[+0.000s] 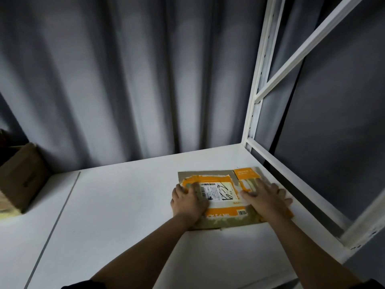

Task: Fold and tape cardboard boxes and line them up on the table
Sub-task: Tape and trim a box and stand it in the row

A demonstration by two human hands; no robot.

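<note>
flattened box (224, 197) | both hands' fingers spread flat on it | rack frame (291, 170) beside | upright box (23, 178) far left

A flattened box (225, 197) lies on the desk (125, 205) near its right edge, beside the shelf frame (256, 113). Both hands rest on it. Another box (20, 178) stands far left, with the curtain (125, 80) behind.

We reach both bare arms forward, nearly straight. Our left hand (188, 202) lies palm down with the fingers spread and flat. Our right hand (267, 198) also lies palm down, fingers straight and apart, pointing away and a little to the left.
</note>
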